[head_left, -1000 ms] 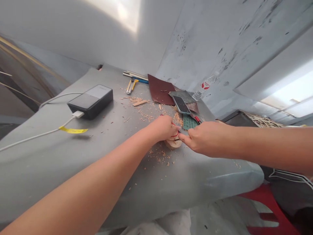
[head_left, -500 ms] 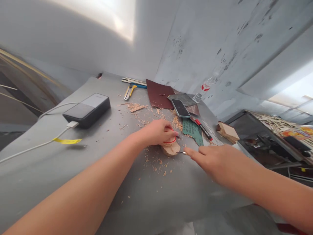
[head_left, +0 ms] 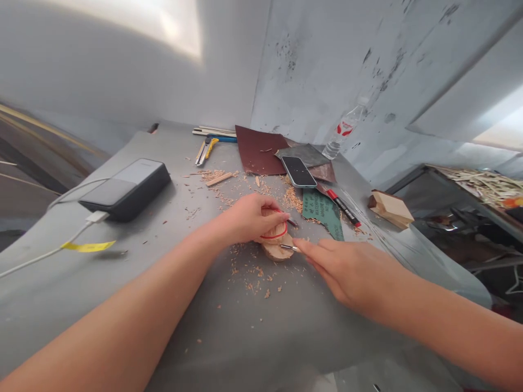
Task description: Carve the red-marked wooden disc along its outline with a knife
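Observation:
My left hand [head_left: 261,218] is closed around a pale carved wood piece [head_left: 278,252] on the grey table, its fingers hiding the upper part. A red line [head_left: 274,235] curves across the wood. My right hand [head_left: 339,267] grips a carving tool [head_left: 289,247], whose slim metal blade lies over the near, rounded end of the wood. The tool's handle is hidden inside the fist. A small dark tip [head_left: 292,222] shows just past my left fingertips; I cannot make out what it belongs to. Wood shavings [head_left: 255,277] lie scattered about the piece.
Behind the hands are a phone [head_left: 299,172], brown sandpaper [head_left: 260,151], green-backed sandpaper [head_left: 322,209] and a marker [head_left: 344,208]. A utility knife [head_left: 206,152] lies farther back. A power bank [head_left: 126,188] with a cable sits left; a bottle [head_left: 342,133] and wood block [head_left: 391,209] are right.
The tool's blade has slid left, from the wood's right edge to farther over its surface, and my right hand has followed. The view has shifted slightly. My left hand keeps its hold.

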Available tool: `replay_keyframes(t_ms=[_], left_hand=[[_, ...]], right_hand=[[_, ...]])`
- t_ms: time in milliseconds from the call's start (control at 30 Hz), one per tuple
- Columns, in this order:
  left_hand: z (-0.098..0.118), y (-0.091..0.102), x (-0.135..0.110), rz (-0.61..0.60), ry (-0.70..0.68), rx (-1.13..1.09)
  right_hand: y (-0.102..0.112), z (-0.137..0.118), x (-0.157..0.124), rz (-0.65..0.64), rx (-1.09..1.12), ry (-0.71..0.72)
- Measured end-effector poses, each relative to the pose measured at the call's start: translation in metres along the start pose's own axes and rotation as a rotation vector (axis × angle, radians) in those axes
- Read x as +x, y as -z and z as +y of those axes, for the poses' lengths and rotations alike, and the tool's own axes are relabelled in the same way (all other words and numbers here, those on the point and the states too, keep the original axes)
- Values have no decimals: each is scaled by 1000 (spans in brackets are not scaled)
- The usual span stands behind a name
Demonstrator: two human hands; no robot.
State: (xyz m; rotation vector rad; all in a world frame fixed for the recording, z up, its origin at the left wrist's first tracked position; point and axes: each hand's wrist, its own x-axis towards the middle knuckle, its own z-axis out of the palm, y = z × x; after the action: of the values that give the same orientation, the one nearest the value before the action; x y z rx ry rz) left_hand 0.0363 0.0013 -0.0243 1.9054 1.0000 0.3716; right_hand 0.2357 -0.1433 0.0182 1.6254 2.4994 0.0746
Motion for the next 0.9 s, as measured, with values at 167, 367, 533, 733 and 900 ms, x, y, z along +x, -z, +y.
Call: replay_keyframes(t_ms=[167, 367, 533, 733, 900], left_hand=[[-1, 0, 0, 10, 7, 34], [-1, 0, 1, 25, 14, 20], [1, -1, -1, 44, 7, 34], [-1, -2, 0, 54, -23, 48], [-3, -4, 1, 66, -46, 51]], right_hand=[[5, 0, -8, 13, 12, 103], [16, 1, 3, -145, -73, 15], [27, -1, 20, -287, -174, -2], [54, -18, 37, -480, -262, -36], [71, -30, 54, -579, -372, -6]])
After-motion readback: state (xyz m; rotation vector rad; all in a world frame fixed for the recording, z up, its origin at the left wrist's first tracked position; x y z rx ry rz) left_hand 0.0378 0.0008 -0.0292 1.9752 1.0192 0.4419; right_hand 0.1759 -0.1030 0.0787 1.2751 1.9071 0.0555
